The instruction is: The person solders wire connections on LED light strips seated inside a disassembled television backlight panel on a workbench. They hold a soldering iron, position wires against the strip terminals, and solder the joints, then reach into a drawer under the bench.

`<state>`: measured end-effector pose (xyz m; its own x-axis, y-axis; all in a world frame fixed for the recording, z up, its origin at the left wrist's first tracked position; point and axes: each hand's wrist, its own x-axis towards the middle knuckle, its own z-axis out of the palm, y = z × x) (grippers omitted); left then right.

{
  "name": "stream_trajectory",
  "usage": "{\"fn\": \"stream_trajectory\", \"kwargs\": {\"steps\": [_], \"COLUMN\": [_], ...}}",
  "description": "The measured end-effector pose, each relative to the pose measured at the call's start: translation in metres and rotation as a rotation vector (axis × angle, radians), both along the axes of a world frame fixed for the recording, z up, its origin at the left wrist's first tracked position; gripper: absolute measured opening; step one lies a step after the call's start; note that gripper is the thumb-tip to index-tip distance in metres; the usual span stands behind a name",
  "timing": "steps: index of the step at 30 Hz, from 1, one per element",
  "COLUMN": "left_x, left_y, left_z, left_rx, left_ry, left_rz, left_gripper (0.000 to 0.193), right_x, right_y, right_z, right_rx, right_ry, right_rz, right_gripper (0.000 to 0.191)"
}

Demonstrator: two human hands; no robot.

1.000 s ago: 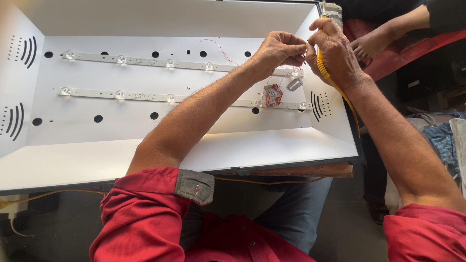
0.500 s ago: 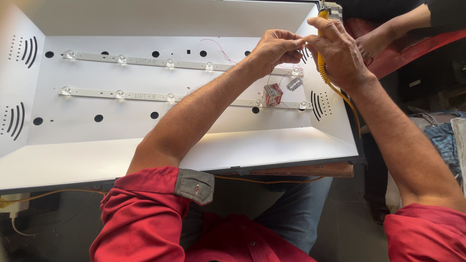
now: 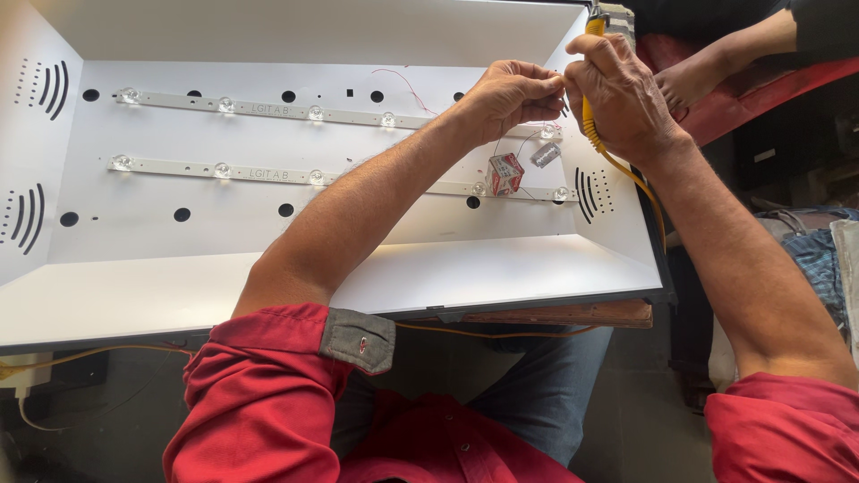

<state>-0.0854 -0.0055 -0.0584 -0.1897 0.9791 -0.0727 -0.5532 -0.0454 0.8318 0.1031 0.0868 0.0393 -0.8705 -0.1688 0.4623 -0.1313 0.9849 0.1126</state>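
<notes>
L hand (image 3: 506, 94) & R hand (image 3: 617, 98) meet over far-right corner of white backlight tray (image 3: 224, 286). L fingers pinched shut on thin wire (image 3: 514, 143). R fingers closed round yellow-handled tool (image 3: 591, 125), its cable trailing near-right. LED strips (image 3: 268, 110) run left-right; small red-white block (image 3: 506, 173) lies below hands.

Small red/white tag (image 3: 506, 173) + silver label (image 3: 545, 154), dangling on thin wires nr panel's right end.
</notes>
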Motion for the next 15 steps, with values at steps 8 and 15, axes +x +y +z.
{"fn": "stream_trajectory", "kwargs": {"steps": [8,15], "left_x": [0.012,0.006], "left_y": [0.002,0.002], "left_z": [0.003,0.002], "left_rx": [-0.036,-0.029], "left_ry": [0.126,0.135], "left_rz": [0.044,0.086], "left_gripper": [0.019,0.018], "right_x": [0.001,0.006], "right_y": [0.006,0.011], "right_z": [-0.01,-0.008], "right_rx": [-0.062,-0.216], "right_ry": [0.039,0.158], "right_rz": [-0.051,0.003], "right_gripper": [0.014,0.008]}}
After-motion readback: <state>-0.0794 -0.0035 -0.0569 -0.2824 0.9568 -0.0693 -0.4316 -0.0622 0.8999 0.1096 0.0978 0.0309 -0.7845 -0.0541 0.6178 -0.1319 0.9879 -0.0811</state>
